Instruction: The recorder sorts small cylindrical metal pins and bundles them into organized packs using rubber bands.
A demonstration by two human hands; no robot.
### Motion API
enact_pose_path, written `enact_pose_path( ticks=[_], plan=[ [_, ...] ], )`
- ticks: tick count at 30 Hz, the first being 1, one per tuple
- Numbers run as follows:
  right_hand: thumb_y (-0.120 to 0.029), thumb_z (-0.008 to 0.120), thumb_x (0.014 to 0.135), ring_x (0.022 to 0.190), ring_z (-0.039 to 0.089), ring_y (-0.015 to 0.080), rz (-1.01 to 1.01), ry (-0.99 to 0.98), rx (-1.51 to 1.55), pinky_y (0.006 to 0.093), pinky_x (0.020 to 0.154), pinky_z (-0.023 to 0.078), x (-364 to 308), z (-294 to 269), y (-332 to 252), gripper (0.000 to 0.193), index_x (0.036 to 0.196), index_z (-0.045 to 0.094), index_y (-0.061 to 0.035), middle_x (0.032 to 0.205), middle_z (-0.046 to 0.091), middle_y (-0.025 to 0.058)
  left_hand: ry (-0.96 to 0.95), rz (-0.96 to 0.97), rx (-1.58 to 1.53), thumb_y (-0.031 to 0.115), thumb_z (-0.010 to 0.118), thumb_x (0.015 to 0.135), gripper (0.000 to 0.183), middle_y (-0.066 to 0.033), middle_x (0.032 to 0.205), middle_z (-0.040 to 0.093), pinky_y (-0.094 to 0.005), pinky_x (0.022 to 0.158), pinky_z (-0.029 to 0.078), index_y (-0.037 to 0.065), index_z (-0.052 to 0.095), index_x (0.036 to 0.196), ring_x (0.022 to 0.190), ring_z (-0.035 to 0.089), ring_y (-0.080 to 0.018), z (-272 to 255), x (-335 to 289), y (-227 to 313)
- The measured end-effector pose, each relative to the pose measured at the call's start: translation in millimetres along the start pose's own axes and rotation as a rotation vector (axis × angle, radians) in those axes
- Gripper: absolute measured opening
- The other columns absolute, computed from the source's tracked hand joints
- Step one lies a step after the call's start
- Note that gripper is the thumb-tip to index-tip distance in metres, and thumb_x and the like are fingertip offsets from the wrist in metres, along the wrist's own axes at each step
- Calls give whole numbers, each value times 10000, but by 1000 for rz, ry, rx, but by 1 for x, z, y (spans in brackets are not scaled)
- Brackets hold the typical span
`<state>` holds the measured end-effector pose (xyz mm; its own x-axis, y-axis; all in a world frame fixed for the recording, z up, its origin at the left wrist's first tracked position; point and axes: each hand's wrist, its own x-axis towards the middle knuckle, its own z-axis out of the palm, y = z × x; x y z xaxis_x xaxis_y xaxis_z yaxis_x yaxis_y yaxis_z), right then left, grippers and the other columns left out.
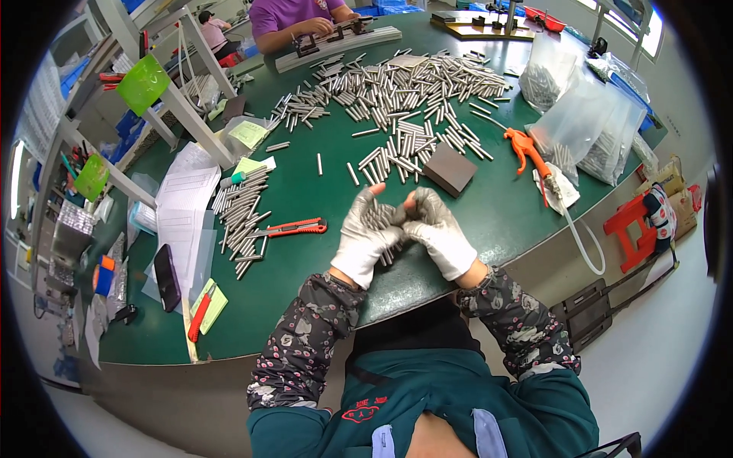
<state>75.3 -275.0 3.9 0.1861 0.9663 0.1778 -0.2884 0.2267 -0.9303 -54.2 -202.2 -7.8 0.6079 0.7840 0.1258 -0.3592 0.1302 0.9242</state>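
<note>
My left hand [360, 238], in a white glove with bare fingertips, is closed around a bundle of short metal pins [379, 217] near the table's front edge. The gloved right hand [440, 233] meets it from the other side, its fingers curled against the same bundle; which pins each one grips is partly hidden. Just beyond the hands sits a dark brown block [449, 169]. A large heap of similar loose pins [397, 88] spreads over the green table [305, 320] behind it. To the left lies another pile of pins [240, 217], with a red utility knife [294, 227] beside it.
An orange air gun [527, 153] with a hose lies at right, near plastic bags of pins [611, 137]. Papers [183, 191], a phone [166, 276] and a second red cutter [201, 313] lie at left. Across the table, a person in purple [294, 19] works at a metal fixture [340, 46].
</note>
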Motion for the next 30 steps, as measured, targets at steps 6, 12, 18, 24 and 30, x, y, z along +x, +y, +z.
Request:
enact_pose_path(
  ticks=[6, 12, 18, 24, 30],
  plan=[
    [-163, 708, 712, 1038, 526, 242, -296, -89, -712, 335, 953, 412, 12, 30, -8, 619, 1251, 432, -34, 1146, 515, 135, 164, -83, -500, -48, 552, 811, 529, -100, 1095, 564, -354, 864, 517, 69, 397, 1304, 958, 602, -210, -34, 4, -1],
    [-293, 787, 588, 1139, 491, 352, -613, -158, -991, 415, 954, 422, 33, 39, -1, 772, 1249, 479, -40, 1278, 464, 187, 65, -98, -654, -73, 493, 819, 568, -115, 1151, 554, -330, 888, 514, 110, 382, 1345, 1018, 596, -224, -40, -3, 14],
    [-240, 792, 599, 1064, 540, 333, -596, -416, -957, 413, 890, 446, 53, 45, 7, 614, 1134, 543, -70, 1199, 531, 143, 38, -117, -714, -84, 500, 805, 607, -73, 1219, 518, -332, 941, 487, 107, 367, 1366, 1090, 559, -199, -45, -10, 12],
    [-211, 805, 581, 1090, 529, 346, -645, -530, -935, 416, 904, 445, 62, 46, -2, 757, 1246, 472, -71, 1243, 504, 157, 39, -61, -666, 1, 620, 791, 660, -91, 1248, 520, -373, 981, 459, 97, 344, 1383, 1122, 550, -232, -49, -15, 17],
    [-229, 814, 555, 1020, 556, 363, -658, -558, -989, 417, 841, 478, 60, 33, 0, 752, 1219, 496, -82, 1205, 511, 176, 34, -212, -676, -1, 612, 770, 731, -77, 1304, 470, -404, 988, 449, 136, 295, 1414, 1174, 510, -235, -42, -17, 14]
  ],
)
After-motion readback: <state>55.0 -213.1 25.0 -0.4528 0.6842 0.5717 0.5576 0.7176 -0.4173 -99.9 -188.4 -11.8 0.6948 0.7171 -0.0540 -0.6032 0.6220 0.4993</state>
